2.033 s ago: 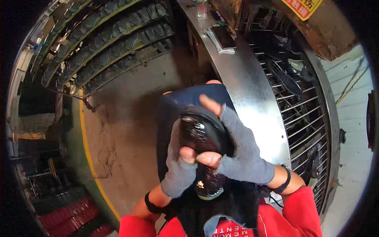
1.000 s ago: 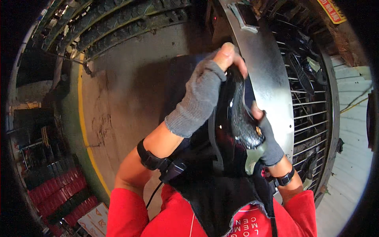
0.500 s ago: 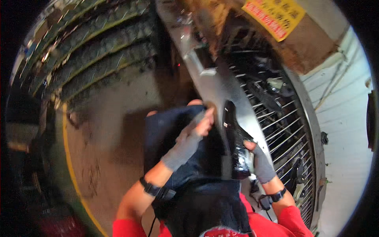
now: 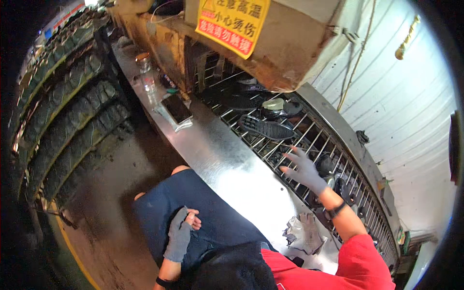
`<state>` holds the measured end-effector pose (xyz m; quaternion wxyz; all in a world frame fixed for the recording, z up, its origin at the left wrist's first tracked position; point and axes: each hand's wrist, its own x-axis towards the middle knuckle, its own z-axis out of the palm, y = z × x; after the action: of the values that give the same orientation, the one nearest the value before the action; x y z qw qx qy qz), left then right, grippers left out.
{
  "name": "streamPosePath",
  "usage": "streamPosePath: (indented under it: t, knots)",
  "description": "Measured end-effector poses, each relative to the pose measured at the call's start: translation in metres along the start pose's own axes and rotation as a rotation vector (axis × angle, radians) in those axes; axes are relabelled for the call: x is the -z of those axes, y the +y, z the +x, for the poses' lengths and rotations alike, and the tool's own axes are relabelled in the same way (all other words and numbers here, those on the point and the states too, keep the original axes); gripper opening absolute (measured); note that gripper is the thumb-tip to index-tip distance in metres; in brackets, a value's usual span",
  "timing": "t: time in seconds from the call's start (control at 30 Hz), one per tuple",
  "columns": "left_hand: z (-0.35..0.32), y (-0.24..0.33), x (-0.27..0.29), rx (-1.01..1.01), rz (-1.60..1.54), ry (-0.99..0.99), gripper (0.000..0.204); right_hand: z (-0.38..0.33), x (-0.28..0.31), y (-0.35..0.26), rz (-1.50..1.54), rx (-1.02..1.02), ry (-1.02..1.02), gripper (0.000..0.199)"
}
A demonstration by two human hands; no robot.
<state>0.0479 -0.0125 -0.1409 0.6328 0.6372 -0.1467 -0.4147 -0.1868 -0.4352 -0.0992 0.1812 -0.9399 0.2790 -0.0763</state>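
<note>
Over the wire conveyor rack (image 4: 290, 145), the right hand (image 4: 302, 169) hovers in a grey fingerless glove, fingers spread and holding nothing, just beside a black shoe sole (image 4: 266, 128) lying tread-up on the bars. The left hand (image 4: 181, 232), gloved too, rests loosely curled and empty on the dark apron at the lap. A crumpled grey glove (image 4: 303, 234) lies on the steel counter (image 4: 222, 159).

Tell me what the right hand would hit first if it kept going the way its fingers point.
Probably the black shoe sole lying on the wire rack. The right hand points up-left over the bars toward it, though depth is hard to judge.
</note>
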Motion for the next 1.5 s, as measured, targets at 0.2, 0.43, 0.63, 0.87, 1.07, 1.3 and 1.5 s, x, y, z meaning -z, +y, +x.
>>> streamPosePath:
  t: [0.2, 0.43, 0.63, 0.87, 1.07, 1.3, 1.5]
  knots:
    - [0.001, -0.009, 0.001, -0.052, -0.019, -0.043, 0.036, 0.096, -0.076, 0.039, -0.209, 0.028, 0.167, 0.046]
    - [-0.006, -0.009, -0.014, -0.125, -0.118, -0.133, 0.042, 0.072, 0.050, -0.140, 0.023, 0.192, -0.038, 0.057]
    - [0.003, 0.062, -0.074, -0.274, 0.133, -0.290, 0.057, 0.092, 0.040, -0.197, 0.944, 0.071, -0.557, 0.056]
    - [-0.041, 0.007, -0.026, 0.176, -0.146, -0.003, 0.042, 0.244, -0.011, -0.034, -0.172, 0.482, 0.273, 0.098]
    - [-0.043, -0.006, -0.028, 0.202, 0.079, 0.188, 0.040, 0.247, -0.033, 0.056, -0.558, 0.001, 0.040, 0.070]
    - [-0.036, -0.018, -0.021, 0.236, -0.144, 0.063, 0.045, 0.156, 0.002, 0.076, -0.069, 0.212, 0.035, 0.047]
    - [-0.035, 0.000, -0.017, 0.272, -0.269, 0.121, 0.038, 0.062, 0.018, 0.028, -0.354, 0.623, -0.078, 0.055]
